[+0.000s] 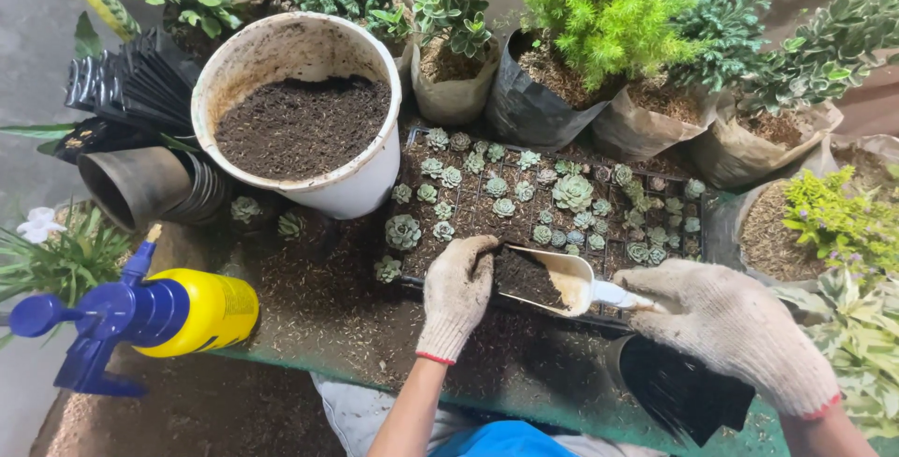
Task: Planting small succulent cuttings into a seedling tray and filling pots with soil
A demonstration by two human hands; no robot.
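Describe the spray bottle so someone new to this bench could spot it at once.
Start at the big white bucket of soil at the bench's back left. Below it, at the left edge, lies the spray bottle on its side. Nothing else nearby combines a bright yellow body with a blue trigger head.

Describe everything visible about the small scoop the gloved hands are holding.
The scoop is a small white one that looks like plastic, soil-smeared, lying nearly level over the front edge of the succulent tray. Dark soil fills its open end. The right hand grips its handle; the left hand cups the open end, touching the soil.
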